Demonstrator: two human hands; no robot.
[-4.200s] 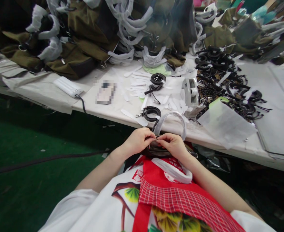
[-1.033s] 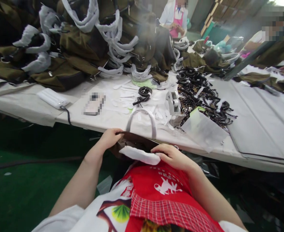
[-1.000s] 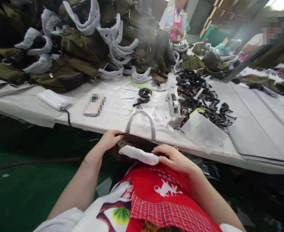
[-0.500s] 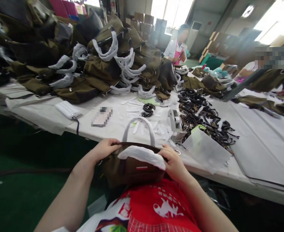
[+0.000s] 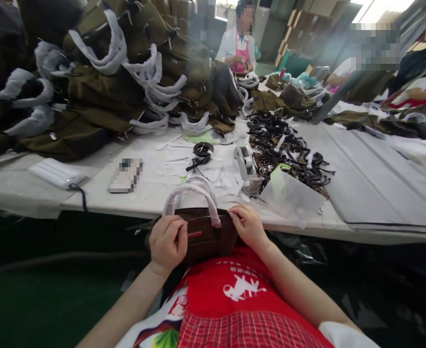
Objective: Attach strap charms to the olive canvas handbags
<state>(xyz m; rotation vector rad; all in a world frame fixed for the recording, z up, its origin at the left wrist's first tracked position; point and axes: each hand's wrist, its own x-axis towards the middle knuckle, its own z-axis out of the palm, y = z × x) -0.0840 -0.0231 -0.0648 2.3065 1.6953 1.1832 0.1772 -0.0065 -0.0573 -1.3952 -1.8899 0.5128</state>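
Observation:
A dark brown handbag (image 5: 210,241) rests against my red apron at the table's front edge. Its two handles, wrapped in whitish film, stand up, and the front handle (image 5: 197,187) arches over the bag's opening. My left hand (image 5: 169,241) is closed at the bag's upper left front, by the base of that handle; its fingertips are partly hidden. With fingers pinched, my right hand (image 5: 249,225) grips the top right corner of the bag. A thin reddish strip (image 5: 195,234) shows on the bag's front, beside my left fingers.
Piled olive bags (image 5: 100,94) with wrapped handles cover the table's left. Ahead lie a phone (image 5: 124,176), a white power bank (image 5: 56,173), a coiled black strap (image 5: 202,150), a tape dispenser (image 5: 247,166) and heaped black straps (image 5: 281,145). A co-worker (image 5: 239,48) stands across the table.
The front handle lay folded down over the bag and now stands up. My left hand has moved from the left corner to the bag's front. The view has shifted right and downward.

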